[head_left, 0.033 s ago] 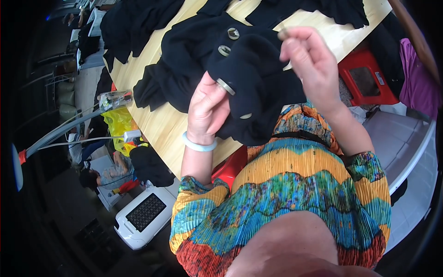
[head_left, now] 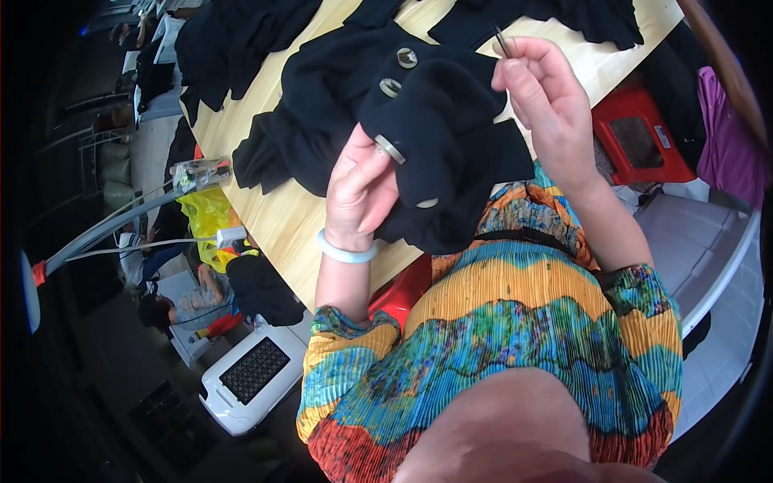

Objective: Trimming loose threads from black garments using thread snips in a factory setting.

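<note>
A black knit garment [head_left: 451, 105] with several large pale buttons is bunched over the table's near edge. My left hand [head_left: 360, 189] is closed on its edge, the thumb beside a button [head_left: 390, 149] seen nearly side-on. Farther up the cloth are two more buttons, one [head_left: 390, 87] below the other [head_left: 407, 58]. Raised to the right of the garment, my right hand [head_left: 547, 105] is closed in a pinch. Between its fingertips stands a thin, dark, pointed tool [head_left: 503, 42] that looks like tweezers; the rest of it is hidden by the fingers.
Other black garments [head_left: 241, 48] lie across the wooden table [head_left: 262, 233]. Red stools [head_left: 640, 133] stand beside it. At left are a lamp arm [head_left: 105, 221], a yellow plastic bag [head_left: 205, 221], a white case [head_left: 254, 378] and a seated person [head_left: 193, 302]. A grey chair [head_left: 692, 249] is at right.
My right hand has turned slightly and come up, and the dark pointed tool now shows clearly at its fingertips. My left hand and the garment have shifted only a little.
</note>
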A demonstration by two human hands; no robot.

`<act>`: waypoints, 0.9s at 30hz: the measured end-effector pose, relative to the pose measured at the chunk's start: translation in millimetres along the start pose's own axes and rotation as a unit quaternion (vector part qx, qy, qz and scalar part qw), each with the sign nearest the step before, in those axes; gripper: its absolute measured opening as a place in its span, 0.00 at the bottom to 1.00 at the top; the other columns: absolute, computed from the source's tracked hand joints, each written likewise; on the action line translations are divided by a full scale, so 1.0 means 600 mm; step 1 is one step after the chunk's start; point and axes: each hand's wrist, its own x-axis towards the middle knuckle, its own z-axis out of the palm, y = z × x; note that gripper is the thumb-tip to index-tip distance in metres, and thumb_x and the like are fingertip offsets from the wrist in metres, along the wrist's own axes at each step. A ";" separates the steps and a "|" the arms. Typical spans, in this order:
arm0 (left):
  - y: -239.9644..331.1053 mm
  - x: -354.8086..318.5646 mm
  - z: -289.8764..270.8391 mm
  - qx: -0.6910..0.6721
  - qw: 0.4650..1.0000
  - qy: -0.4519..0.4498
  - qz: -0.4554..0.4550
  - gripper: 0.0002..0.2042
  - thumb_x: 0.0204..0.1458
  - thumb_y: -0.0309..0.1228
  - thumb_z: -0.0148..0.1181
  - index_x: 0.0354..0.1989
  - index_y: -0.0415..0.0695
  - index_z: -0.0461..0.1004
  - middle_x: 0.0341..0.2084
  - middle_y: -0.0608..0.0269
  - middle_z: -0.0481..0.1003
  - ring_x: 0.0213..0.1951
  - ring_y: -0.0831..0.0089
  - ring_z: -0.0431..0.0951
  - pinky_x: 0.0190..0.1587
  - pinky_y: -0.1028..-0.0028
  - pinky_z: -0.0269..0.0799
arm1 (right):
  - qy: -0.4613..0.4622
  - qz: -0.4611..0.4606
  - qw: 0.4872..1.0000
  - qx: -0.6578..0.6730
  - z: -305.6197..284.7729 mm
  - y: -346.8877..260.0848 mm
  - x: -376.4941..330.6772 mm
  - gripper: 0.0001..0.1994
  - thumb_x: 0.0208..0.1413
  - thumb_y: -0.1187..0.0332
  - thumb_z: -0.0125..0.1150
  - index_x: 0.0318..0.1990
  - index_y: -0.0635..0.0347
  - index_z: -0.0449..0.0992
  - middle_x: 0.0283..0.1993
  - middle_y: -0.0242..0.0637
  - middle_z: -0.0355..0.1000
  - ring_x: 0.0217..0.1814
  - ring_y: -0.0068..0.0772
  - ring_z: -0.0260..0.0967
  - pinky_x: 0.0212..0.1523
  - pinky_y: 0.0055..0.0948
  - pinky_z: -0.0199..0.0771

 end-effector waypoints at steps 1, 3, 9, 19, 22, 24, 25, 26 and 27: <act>0.000 0.000 -0.004 0.003 1.000 0.008 0.001 0.21 0.48 0.23 0.49 0.53 0.37 0.57 0.49 0.53 0.63 0.53 0.63 0.62 0.57 0.66 0.53 | -0.017 -0.022 1.000 0.011 -0.001 0.007 0.003 0.11 0.49 0.73 0.55 0.40 0.63 0.64 0.29 0.27 0.64 0.30 0.11 0.60 0.30 0.10 0.60; 0.003 0.005 0.005 -0.002 1.000 0.014 -0.010 0.21 0.48 0.23 0.49 0.53 0.37 0.57 0.49 0.53 0.64 0.53 0.64 0.62 0.57 0.66 0.53 | -0.097 -0.042 0.994 -0.042 -0.007 0.018 -0.002 0.17 0.48 0.74 0.57 0.44 0.63 0.61 0.34 0.28 0.63 0.34 0.12 0.61 0.34 0.10 0.62; 0.008 0.033 0.020 0.207 0.971 0.094 -0.071 0.06 0.50 0.26 0.52 0.35 0.41 0.66 0.25 0.67 0.70 0.26 0.82 0.71 0.26 0.85 0.69 | -0.177 0.034 0.980 -0.087 0.016 0.028 -0.014 0.23 0.42 0.71 0.63 0.46 0.61 0.61 0.34 0.33 0.64 0.38 0.18 0.65 0.38 0.17 0.66; 0.022 0.025 -0.024 0.561 0.826 0.042 -0.010 0.17 0.55 0.38 0.42 0.37 0.36 0.70 0.22 0.71 0.68 0.28 0.86 0.64 0.32 0.85 0.60 | -0.081 0.079 0.989 0.096 0.010 0.030 0.038 0.12 0.49 0.68 0.58 0.38 0.62 0.66 0.26 0.21 0.65 0.17 0.03 0.49 0.14 0.09 0.43; 0.041 0.008 -0.021 0.515 0.853 0.036 -0.083 0.10 0.51 0.29 0.50 0.39 0.37 0.70 0.25 0.74 0.69 0.28 0.87 0.64 0.31 0.86 0.61 | -0.085 0.043 0.992 0.085 0.010 0.023 0.060 0.11 0.48 0.68 0.57 0.37 0.60 0.66 0.25 0.21 0.64 0.15 0.03 0.47 0.13 0.09 0.41; 0.056 -0.010 -0.012 0.349 0.930 0.096 -0.068 0.10 0.50 0.26 0.51 0.40 0.36 0.69 0.29 0.68 0.72 0.31 0.85 0.69 0.35 0.84 0.65 | -0.082 0.096 0.992 -0.001 0.020 -0.015 0.073 0.10 0.50 0.67 0.54 0.40 0.60 0.67 0.26 0.25 0.64 0.19 0.10 0.53 0.19 0.11 0.53; 0.064 -0.016 0.011 0.218 0.972 0.080 -0.028 0.11 0.49 0.22 0.50 0.41 0.34 0.68 0.33 0.61 0.73 0.36 0.79 0.73 0.41 0.81 0.67 | -0.048 0.145 0.985 -0.081 0.038 -0.048 0.079 0.09 0.50 0.66 0.55 0.37 0.58 0.68 0.25 0.25 0.63 0.19 0.12 0.51 0.19 0.13 0.52; 0.075 -0.019 0.020 0.169 0.980 0.105 -0.026 0.11 0.49 0.20 0.48 0.42 0.35 0.68 0.35 0.58 0.73 0.38 0.76 0.73 0.43 0.79 0.67 | -0.030 0.165 0.981 -0.099 0.046 -0.061 0.084 0.10 0.50 0.62 0.54 0.37 0.57 0.69 0.27 0.26 0.65 0.19 0.13 0.51 0.20 0.14 0.53; 0.078 -0.006 0.078 0.159 0.982 0.098 -0.036 0.12 0.48 0.19 0.48 0.42 0.36 0.68 0.36 0.59 0.73 0.38 0.76 0.73 0.44 0.79 0.67 | -0.028 0.163 0.981 -0.100 0.049 -0.060 0.089 0.10 0.50 0.62 0.54 0.37 0.57 0.69 0.27 0.26 0.65 0.19 0.13 0.51 0.20 0.14 0.53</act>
